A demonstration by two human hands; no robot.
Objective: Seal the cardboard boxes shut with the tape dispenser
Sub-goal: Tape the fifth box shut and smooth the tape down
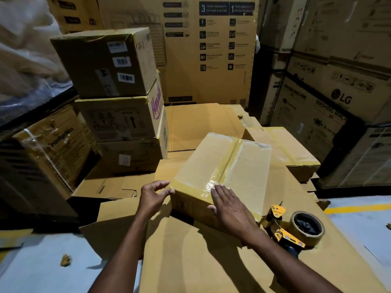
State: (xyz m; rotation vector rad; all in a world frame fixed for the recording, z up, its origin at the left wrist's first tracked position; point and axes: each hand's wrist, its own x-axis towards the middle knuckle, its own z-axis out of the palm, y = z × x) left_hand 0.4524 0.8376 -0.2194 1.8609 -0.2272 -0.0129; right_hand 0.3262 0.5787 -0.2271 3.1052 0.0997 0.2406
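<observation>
Taped box (213, 159) sat mid flattened cardboard (190, 261); tape dispenser (296, 229) lay toward its right edge. Right hand (228, 206), fingers straight, together, pressed tape over box's near edge; left hand (155, 195), fingers apart, steadied corner. Firm, even rubbing looked best for bonding.

Dim storeroom, walled with cartons
Printed appliance cartons (211, 49) are standing stacked all round; a yellow line (357, 208) is crossing the pale floor (31, 271) at right.
</observation>
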